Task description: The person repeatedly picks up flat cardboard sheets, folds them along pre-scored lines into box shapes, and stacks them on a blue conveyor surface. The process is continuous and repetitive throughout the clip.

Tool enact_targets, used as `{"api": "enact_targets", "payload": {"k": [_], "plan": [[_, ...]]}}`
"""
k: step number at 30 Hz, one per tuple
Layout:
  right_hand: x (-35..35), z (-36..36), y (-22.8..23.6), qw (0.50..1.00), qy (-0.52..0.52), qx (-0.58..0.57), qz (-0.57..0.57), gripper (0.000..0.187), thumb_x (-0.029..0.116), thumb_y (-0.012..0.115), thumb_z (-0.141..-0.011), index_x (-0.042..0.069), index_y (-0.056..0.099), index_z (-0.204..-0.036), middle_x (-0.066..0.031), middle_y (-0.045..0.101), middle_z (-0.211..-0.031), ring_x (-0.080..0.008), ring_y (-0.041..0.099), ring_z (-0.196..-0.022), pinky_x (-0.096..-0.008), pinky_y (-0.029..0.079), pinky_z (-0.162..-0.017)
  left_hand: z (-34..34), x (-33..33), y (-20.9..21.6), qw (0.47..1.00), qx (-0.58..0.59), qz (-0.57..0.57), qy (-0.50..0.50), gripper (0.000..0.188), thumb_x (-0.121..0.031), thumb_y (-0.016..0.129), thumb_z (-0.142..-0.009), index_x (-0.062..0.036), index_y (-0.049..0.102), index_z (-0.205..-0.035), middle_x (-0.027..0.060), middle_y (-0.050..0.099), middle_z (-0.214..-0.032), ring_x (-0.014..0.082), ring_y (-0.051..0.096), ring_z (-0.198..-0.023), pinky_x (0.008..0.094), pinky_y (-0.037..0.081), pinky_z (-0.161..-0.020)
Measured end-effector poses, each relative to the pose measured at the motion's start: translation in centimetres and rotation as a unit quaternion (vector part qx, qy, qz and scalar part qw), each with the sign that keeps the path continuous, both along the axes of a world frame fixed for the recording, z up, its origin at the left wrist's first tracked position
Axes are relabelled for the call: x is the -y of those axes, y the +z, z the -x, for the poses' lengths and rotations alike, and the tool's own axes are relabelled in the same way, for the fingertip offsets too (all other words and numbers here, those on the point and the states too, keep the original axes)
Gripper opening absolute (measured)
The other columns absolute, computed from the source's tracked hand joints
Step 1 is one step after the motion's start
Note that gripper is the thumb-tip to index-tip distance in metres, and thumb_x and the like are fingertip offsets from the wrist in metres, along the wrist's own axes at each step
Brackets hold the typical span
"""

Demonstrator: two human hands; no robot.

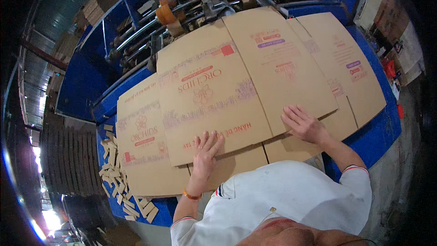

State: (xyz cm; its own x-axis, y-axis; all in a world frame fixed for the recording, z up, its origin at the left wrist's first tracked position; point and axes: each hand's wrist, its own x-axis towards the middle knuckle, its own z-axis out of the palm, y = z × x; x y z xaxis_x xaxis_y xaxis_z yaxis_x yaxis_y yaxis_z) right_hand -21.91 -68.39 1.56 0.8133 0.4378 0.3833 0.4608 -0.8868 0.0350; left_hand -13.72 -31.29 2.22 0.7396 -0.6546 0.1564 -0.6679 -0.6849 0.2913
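A printed brown cardboard carton sheet (239,89) lies in front of me, on top of another carton sheet (145,173) that sticks out at its left, right and near sides. Near the front edge of the upper sheet, my left hand (208,149) rests with its fingers spread flat on the board; an orange band circles that wrist. My right hand (304,125) lies farther right on the same edge, fingers stretched over the top face. Its thumb is hard to make out.
A blue machine table (380,123) bears the sheets. Beyond them stand metal shafts and orange rollers (166,12). Cardboard offcuts (119,177) are heaped at the table's left side. Stacked dark sheets (68,155) rise farther left. A red object (389,69) is at the far right.
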Motion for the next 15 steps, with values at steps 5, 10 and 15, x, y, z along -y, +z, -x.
{"api": "enact_targets", "payload": {"k": [5,10,15], "plan": [[0.4,-2.0,-0.6,0.999,0.027,0.028,0.007,0.056,0.027,0.068,-0.067,0.001,0.058,-0.116,-0.0191,0.057,-0.122,-0.0353,0.055,-0.112,-0.045,0.044,-0.096,-1.7,0.4,0.1,0.999,0.022,0.037,0.008,0.071,0.014,0.051,-0.063,-0.0151,0.057,-0.128,0.014,0.05,-0.135,0.0392,0.041,-0.129,0.0549,0.026,-0.109],[0.3,-2.6,-0.8,0.999,0.031,0.02,-0.016,0.058,0.025,0.07,-0.066,0.001,0.058,-0.117,-0.0195,0.057,-0.123,-0.0361,0.055,-0.113,-0.0459,0.044,-0.097,-1.9,-0.1,-0.8,0.999,0.041,0.028,0.01,0.069,0.013,0.052,-0.064,-0.0147,0.058,-0.126,0.0124,0.051,-0.135,0.036,0.043,-0.128,0.0539,0.028,-0.108],[0.5,-1.4,0.2,1.0,0.026,0.006,0.0,0.062,0.026,0.072,-0.064,0.002,0.057,-0.119,-0.0193,0.056,-0.124,-0.035,0.054,-0.116,-0.0445,0.042,-0.101,-1.5,-0.9,-0.2,0.998,0.042,0.045,-0.002,0.068,0.012,0.052,-0.064,-0.0146,0.058,-0.127,0.0111,0.051,-0.135,0.0345,0.044,-0.128,0.0529,0.028,-0.108]]}}
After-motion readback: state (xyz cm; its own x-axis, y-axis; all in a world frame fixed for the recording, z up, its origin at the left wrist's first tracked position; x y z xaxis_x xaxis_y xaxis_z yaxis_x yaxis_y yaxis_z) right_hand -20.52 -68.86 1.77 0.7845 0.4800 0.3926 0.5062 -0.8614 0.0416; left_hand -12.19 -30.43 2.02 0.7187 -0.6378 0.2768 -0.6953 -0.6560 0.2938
